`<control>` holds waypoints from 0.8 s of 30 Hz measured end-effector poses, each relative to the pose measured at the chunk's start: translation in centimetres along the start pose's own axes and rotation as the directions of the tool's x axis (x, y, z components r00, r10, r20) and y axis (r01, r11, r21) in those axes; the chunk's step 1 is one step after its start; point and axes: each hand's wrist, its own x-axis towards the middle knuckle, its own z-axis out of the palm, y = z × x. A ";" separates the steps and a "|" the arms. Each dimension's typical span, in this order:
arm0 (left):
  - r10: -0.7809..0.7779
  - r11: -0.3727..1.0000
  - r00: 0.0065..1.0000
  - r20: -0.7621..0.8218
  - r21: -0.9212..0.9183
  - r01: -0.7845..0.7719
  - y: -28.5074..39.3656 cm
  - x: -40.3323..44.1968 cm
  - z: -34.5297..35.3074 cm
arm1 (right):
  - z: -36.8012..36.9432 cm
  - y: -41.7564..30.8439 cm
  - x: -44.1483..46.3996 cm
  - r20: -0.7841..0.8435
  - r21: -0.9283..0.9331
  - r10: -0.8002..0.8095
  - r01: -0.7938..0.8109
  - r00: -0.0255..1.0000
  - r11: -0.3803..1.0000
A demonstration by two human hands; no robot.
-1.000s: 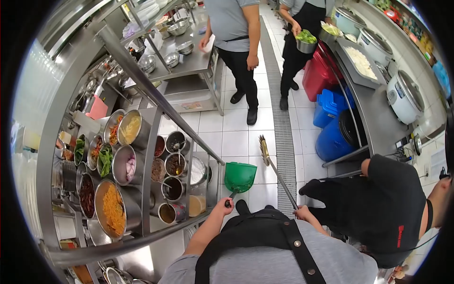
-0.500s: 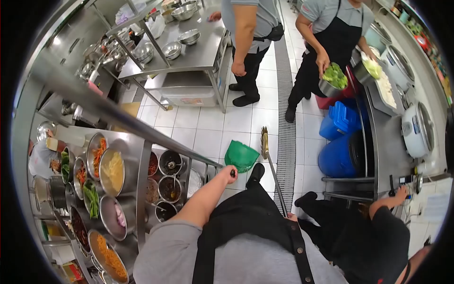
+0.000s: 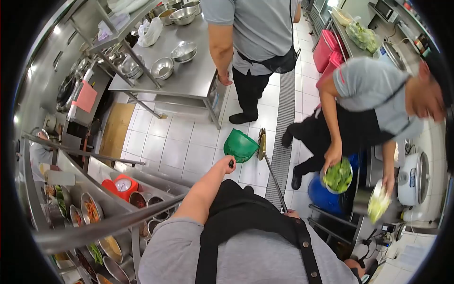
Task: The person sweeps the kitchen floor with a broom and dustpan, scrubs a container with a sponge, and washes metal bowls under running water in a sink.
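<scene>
My left hand (image 3: 228,164) is closed around the dark handle of a green dustpan (image 3: 240,146), held low over the white floor tiles. At my right side, my right hand (image 3: 292,214) is partly hidden by my apron strap and grips the long handle of a broom (image 3: 263,147). The broom slants away from me, its bristled head down beside the right edge of the dustpan, close to the drain grate. I cannot tell whether the two touch. No sweepings can be made out in the dustpan.
On the right, a co-worker carries a metal bowl of green leaves (image 3: 338,176) and another container with pale leaves (image 3: 378,203). Another person stands ahead beside a steel table (image 3: 142,78). A drain grate (image 3: 285,109) runs along the floor. Left is a steel rail (image 3: 109,227) above food bowls.
My view has moved forward along the aisle, with dustpan and broom still in my hands. The co-worker with the bowls is now much nearer on the right. The person behind me has mostly left view.
</scene>
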 end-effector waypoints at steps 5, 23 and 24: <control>-0.019 0.999 1.000 0.003 0.031 0.019 5.8 1.3 4.7 | -1.0 -5.2 6.2 0.212 0.442 -0.007 -0.089 0.977 0.892; -0.159 0.941 0.986 -0.049 0.294 0.166 21.0 9.2 21.5 | -0.9 -21.8 12.0 -0.308 0.440 0.118 0.032 0.944 0.898; -0.199 0.936 0.979 -0.039 0.287 0.201 21.7 10.0 23.3 | -1.0 -22.6 11.9 -0.342 0.440 0.108 0.058 0.934 0.896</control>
